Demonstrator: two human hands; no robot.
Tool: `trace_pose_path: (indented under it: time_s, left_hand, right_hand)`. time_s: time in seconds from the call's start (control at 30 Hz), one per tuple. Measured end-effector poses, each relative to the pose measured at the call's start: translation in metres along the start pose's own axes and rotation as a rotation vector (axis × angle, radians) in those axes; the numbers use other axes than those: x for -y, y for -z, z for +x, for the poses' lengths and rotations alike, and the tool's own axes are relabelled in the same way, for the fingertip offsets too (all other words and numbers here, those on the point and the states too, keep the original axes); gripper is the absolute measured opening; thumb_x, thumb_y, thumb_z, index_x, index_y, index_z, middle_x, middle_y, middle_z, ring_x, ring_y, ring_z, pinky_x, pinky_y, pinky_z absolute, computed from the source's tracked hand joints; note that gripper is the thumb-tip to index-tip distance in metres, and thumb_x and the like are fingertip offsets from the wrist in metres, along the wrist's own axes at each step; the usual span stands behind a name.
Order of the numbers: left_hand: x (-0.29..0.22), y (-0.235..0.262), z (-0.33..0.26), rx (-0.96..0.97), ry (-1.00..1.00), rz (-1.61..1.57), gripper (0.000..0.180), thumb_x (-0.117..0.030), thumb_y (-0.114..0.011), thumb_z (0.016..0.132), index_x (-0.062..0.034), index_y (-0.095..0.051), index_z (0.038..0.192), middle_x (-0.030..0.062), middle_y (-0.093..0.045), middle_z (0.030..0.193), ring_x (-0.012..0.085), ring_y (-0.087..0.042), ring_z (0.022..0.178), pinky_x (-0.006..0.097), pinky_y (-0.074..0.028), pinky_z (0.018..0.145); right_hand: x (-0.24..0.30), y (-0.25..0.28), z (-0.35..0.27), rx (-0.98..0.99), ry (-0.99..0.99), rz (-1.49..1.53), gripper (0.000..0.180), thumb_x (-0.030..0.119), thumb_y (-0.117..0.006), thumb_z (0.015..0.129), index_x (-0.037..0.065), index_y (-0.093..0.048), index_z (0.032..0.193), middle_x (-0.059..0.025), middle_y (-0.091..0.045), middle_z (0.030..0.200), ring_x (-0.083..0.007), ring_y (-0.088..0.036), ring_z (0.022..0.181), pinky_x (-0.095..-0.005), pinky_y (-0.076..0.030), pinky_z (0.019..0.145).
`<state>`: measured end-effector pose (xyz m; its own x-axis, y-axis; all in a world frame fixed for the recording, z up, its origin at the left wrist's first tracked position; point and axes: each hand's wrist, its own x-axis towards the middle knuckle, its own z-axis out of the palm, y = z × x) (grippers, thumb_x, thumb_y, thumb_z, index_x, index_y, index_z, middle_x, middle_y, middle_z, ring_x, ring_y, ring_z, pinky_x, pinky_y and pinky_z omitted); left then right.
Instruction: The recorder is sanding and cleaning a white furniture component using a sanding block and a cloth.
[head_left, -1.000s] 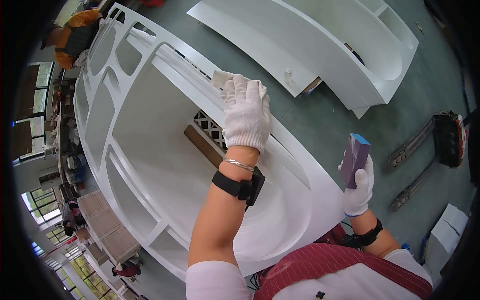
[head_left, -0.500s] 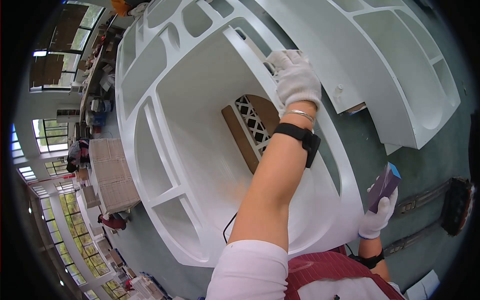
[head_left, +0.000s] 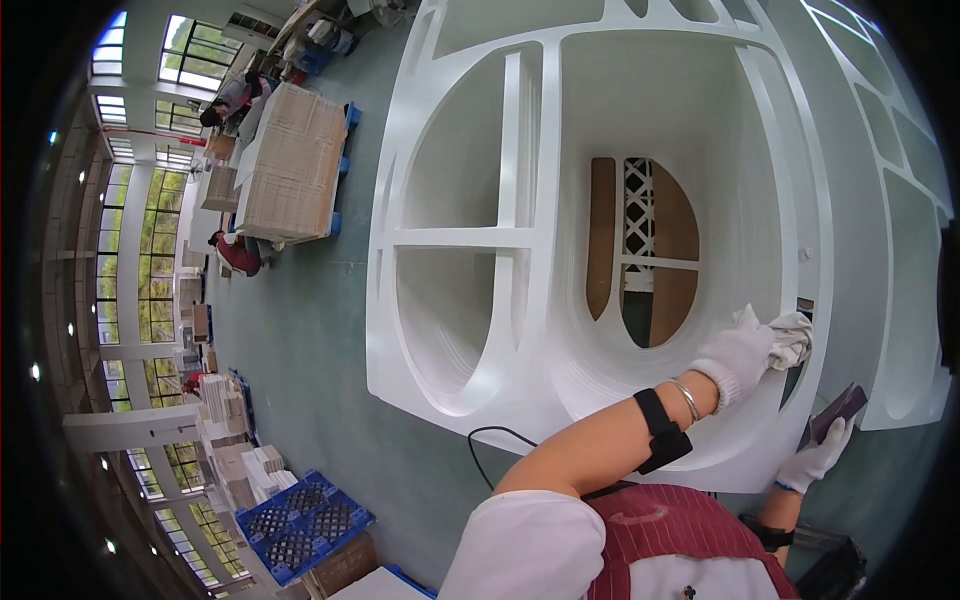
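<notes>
My left hand (head_left: 732,358), in a white knitted glove, is closed on a crumpled white cloth (head_left: 792,342). It presses the cloth to the right rim of a large white moulded frame (head_left: 545,230), beside a narrow slot. Low at the right, outside the frame, my gloved right hand (head_left: 815,462) grips a dark purple sanding block (head_left: 838,412), held tilted upward. Through the frame's big hollow, brown panels (head_left: 676,215) and a white lattice strip (head_left: 638,205) show at the bottom.
A second white moulded frame (head_left: 850,260) stands close along the right. A black cable (head_left: 485,432) curls by the near edge. Beyond the green floor are stacked cartons (head_left: 295,165), a blue pallet (head_left: 305,520) and two people (head_left: 235,255) at the far left.
My view has turned left, bringing more floor and a blue pallet into sight. My left hand has come nearer along the frame's right rim with the cloth. The right hand still holds the sanding block.
</notes>
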<state>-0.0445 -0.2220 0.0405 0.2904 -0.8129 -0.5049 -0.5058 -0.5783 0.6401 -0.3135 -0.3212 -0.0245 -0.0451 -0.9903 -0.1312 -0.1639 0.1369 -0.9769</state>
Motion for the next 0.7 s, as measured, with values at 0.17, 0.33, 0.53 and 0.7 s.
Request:
trace_pose_path:
  time_s: [0.17, 0.33, 0.53, 0.7]
  left_hand:
    - [0.075, 0.089, -0.118, -0.384, 0.022, -0.937, 0.023, -0.018, -0.062, 0.104, -0.0012, -0.069, 0.118, 0.0122, -0.072, 0.101, 0.0205, -0.071, 0.100, 0.035, -0.057, 0.087]
    - [0.163, 0.172, -0.283, -1.161, -0.106, -1.153, 0.024, -0.017, -0.062, 0.108, 0.0019, -0.066, 0.122, 0.0085, -0.072, 0.103, 0.0155, -0.070, 0.089, 0.027, -0.058, 0.084]
    - [0.301, 0.160, -0.394, -1.770, 0.415, -0.535, 0.024, -0.011, -0.059, 0.107, 0.0057, -0.064, 0.124, 0.0134, -0.073, 0.110, 0.0218, -0.075, 0.098, 0.032, -0.060, 0.091]
    - [0.386, 0.131, -0.456, -1.845, 0.642, -0.372, 0.026, -0.011, -0.059, 0.107, 0.0059, -0.064, 0.125, 0.0146, -0.069, 0.123, 0.0214, -0.072, 0.106, 0.033, -0.059, 0.090]
  right_hand:
    - [0.007, -0.003, 0.013, -0.151, -0.143, 0.037, 0.061, 0.042, -0.059, 0.105, 0.002, -0.052, 0.151, -0.0107, -0.058, 0.140, -0.0253, -0.054, 0.125, -0.0437, -0.047, 0.106]
    - [0.039, -0.016, 0.018, -0.213, 0.016, -0.013, 0.059, 0.040, -0.060, 0.106, -0.002, -0.054, 0.146, -0.0126, -0.060, 0.135, -0.0253, -0.058, 0.119, -0.0382, -0.049, 0.103]
    - [0.075, -0.067, -0.044, -0.020, 0.191, 0.079, 0.059, 0.038, -0.058, 0.107, -0.004, -0.050, 0.148, -0.0151, -0.059, 0.133, -0.0265, -0.058, 0.119, -0.0408, -0.049, 0.103]
    - [0.078, -0.122, -0.113, 0.101, 0.183, 0.129, 0.057, 0.037, -0.055, 0.107, -0.003, -0.051, 0.147, -0.0131, -0.062, 0.128, -0.0249, -0.058, 0.116, -0.0428, -0.046, 0.105]
